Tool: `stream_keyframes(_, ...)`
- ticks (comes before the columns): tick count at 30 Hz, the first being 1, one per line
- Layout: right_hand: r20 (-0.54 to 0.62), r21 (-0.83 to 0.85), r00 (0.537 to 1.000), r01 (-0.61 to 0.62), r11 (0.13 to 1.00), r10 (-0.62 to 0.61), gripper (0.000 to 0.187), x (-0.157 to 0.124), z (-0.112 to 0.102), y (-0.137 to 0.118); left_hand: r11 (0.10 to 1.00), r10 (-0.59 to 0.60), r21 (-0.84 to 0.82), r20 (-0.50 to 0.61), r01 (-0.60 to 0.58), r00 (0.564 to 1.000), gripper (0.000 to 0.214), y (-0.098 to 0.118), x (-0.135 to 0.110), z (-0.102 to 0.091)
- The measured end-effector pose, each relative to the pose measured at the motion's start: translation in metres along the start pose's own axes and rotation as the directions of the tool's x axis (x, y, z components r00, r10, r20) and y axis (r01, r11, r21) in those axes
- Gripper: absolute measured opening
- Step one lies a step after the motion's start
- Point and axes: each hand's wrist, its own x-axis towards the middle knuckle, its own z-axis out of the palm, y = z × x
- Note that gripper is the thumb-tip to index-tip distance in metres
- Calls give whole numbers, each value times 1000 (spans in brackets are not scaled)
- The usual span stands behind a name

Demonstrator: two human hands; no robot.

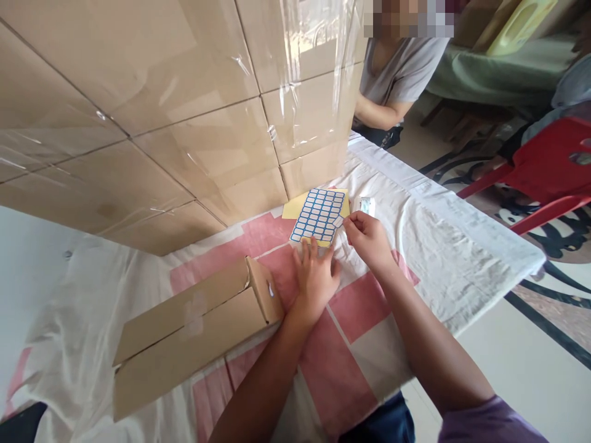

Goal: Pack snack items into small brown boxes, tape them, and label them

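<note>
A sheet of blue-edged blank labels [318, 214] lies on the table, partly over a yellow sheet [293, 208]. My left hand [317, 274] rests flat with fingers spread, its fingertips pressing the sheet's lower edge. At the sheet's right side my right hand [367, 237] pinches a small label [338, 221] between thumb and forefinger. Whether that label is fully off the sheet I cannot tell. Left of my left hand lies a long closed cardboard box [184, 332], a small label [271, 289] on its end.
Stacked, taped cartons [194, 123] form a wall along the table's far left. A small white packet [367, 205] lies beyond my right hand. Across the cloth-covered table [480, 258] is another person [392, 74]. A red plastic chair [554, 163] stands at the right.
</note>
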Motion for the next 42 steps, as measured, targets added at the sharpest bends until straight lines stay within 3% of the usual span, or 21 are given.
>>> stream_keyframes(3,36,28,999,27,999,-28,25,-1,2,0,960,244,-126,-49,-248,969,27,7,-15,-22)
stream_keyframes(5,98,56,994,46,997,-51,26,-2,5,0,868,436,-191,-151,-459,887,25,9,-36,-54)
stream_keyframes(7,183,103,979,69,992,-87,27,-6,11,0,824,496,-147,-277,-547,823,22,1,-60,-94)
stream_keyframes(8,231,137,966,85,987,-115,28,-9,16,0,839,487,-96,-308,-536,817,23,-9,-72,-114)
stream_keyframes(10,330,221,927,107,969,-178,28,-17,28,-1,937,343,71,-349,-341,872,33,-37,-92,-149)
stream_keyframes(12,436,302,877,69,951,-202,28,-28,42,-2,976,86,217,-265,-28,960,54,-73,-104,-171)
stream_keyframes(13,497,332,847,15,943,-189,27,-34,50,-1,966,12,255,-183,36,983,61,-90,-107,-178)
stream_keyframes(16,665,376,737,-189,907,-122,27,-54,70,0,964,-38,266,37,27,999,65,-124,-111,-185)
stream_keyframes(18,727,392,675,-258,883,-126,28,-65,81,1,966,-27,259,73,7,997,66,-130,-110,-184)
stream_keyframes(22,772,423,612,-293,858,-171,31,-79,94,4,965,-36,262,78,14,996,68,-124,-110,-184)
stream_keyframes(32,760,418,636,-317,851,-137,39,-80,102,3,969,-58,245,68,40,996,68,-118,-111,-185)
stream_keyframes(42,775,408,620,-342,847,-122,38,-81,106,-3,964,-75,261,88,49,993,69,-114,-112,-187)
